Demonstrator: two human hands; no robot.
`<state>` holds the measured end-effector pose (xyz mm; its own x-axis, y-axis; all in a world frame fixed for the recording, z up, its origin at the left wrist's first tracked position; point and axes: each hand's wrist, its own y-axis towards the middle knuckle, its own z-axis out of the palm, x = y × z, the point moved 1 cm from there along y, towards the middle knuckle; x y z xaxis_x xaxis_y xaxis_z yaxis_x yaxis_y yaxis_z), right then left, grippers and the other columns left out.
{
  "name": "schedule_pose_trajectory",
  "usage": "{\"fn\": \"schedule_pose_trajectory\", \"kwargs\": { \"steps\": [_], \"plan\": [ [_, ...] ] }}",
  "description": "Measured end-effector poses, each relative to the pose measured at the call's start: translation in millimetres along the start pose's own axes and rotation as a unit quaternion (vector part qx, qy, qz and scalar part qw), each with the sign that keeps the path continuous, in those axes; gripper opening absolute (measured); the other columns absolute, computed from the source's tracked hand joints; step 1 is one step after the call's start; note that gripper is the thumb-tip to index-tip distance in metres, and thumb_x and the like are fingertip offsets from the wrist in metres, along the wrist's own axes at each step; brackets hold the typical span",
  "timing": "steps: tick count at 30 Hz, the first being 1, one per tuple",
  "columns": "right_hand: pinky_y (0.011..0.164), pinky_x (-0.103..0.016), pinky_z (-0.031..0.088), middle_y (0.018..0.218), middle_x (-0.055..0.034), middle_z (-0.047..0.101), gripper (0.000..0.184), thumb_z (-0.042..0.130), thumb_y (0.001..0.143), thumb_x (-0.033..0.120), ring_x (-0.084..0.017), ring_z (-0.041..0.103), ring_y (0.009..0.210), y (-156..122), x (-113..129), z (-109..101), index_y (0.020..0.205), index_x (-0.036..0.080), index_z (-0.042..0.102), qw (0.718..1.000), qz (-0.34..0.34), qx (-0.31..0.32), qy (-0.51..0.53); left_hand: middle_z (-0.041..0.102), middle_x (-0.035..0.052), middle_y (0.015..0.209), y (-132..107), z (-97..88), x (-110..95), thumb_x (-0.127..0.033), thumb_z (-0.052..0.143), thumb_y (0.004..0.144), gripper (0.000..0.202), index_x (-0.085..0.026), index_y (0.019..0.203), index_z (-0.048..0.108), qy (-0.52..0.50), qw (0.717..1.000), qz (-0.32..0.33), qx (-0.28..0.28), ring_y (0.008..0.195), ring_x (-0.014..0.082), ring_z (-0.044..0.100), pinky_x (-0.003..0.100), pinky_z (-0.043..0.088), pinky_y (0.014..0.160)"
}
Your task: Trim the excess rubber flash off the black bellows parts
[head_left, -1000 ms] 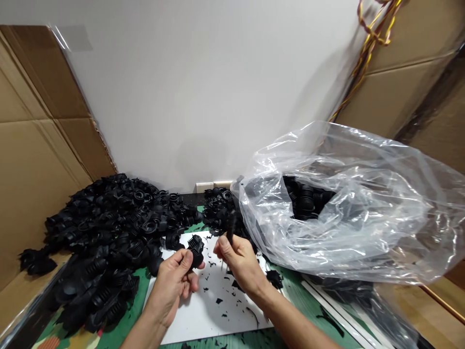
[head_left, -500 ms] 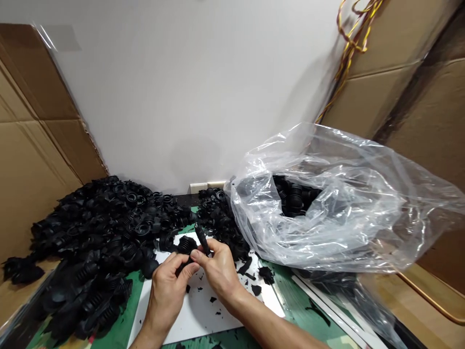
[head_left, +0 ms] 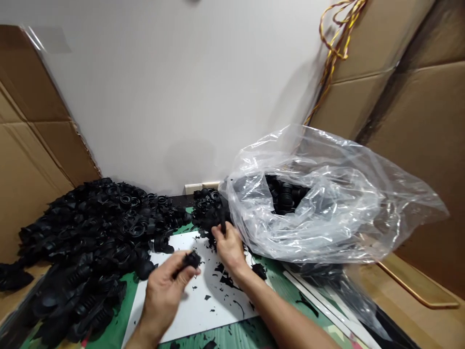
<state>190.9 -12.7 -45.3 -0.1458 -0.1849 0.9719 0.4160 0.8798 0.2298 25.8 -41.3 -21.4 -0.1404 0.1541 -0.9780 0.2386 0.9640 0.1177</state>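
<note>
My left hand (head_left: pixel 163 286) is closed round a black ribbed rubber bellows (head_left: pixel 192 261), pinched between thumb and fingers above a white sheet (head_left: pixel 196 291). My right hand (head_left: pixel 230 249) is further forward and to the right, apart from the left one. It grips a slim black pen-like tool (head_left: pixel 223 220) that points upward; its tip is lost against the dark scraps behind. Beside the right hand lies a heap of black rubber scraps (head_left: pixel 209 211). Small black trimmings (head_left: pixel 208 297) are scattered over the white sheet.
A large pile of black ribbed rubber parts (head_left: pixel 90 228) covers the left of the green mat (head_left: pixel 127 291). On the right stands a clear plastic bag (head_left: pixel 327 228) with black bellows (head_left: pixel 286 194) inside. Cardboard walls (head_left: pixel 32 121) and twisted yellow-red wire (head_left: pixel 330 63) flank the workplace.
My hands, together around the bellows before, have parted. The right hand with the tool has moved forward and right to the scraps; the left has drawn slightly back with the bellows.
</note>
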Motion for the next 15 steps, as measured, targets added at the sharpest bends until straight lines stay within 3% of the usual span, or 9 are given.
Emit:
{"fn": "schedule_pose_trajectory", "kwargs": {
  "steps": [6, 11, 15],
  "plan": [
    [0.058, -0.028, 0.037, 0.063, 0.0008, 0.051, 0.018, 0.052, 0.076, 0.031, -0.018, 0.049, 0.061, -10.5, 10.6, 7.9, 0.063, 0.022, 0.043, 0.999, -0.001, 0.015, -0.049, 0.067, 0.0056, 0.090, 12.4, -10.3, 10.0, -0.049, 0.078, 0.060, 0.036, -0.019, 0.080, 0.076, -0.053, 0.995, 0.030, -0.077, 0.073, 0.0184, 0.058, 0.024, 0.048, 0.061],
    [0.059, -0.027, 0.038, 0.069, -0.0007, 0.054, 0.013, 0.053, 0.075, 0.021, -0.018, 0.052, 0.063, -19.3, 15.4, 9.9, 0.063, 0.021, 0.048, 0.983, -0.062, 0.099, -0.144, 0.065, 0.0023, 0.082, 10.9, -11.8, 9.9, -0.046, 0.077, 0.063, 0.033, -0.021, 0.084, 0.076, -0.049, 0.995, 0.031, -0.084, 0.073, 0.0172, 0.059, 0.023, 0.049, 0.066],
    [0.058, -0.028, 0.038, 0.070, -0.0016, 0.057, 0.006, 0.055, 0.075, 0.017, -0.018, 0.053, 0.062, -22.9, 20.3, 6.1, 0.069, 0.020, 0.054, 0.979, -0.077, 0.085, -0.166, 0.064, 0.0032, 0.083, 13.5, -13.5, 14.0, -0.042, 0.076, 0.065, 0.027, -0.020, 0.079, 0.076, -0.006, 0.994, 0.058, -0.087, 0.074, 0.0179, 0.059, 0.024, 0.048, 0.065]
  ]
}}
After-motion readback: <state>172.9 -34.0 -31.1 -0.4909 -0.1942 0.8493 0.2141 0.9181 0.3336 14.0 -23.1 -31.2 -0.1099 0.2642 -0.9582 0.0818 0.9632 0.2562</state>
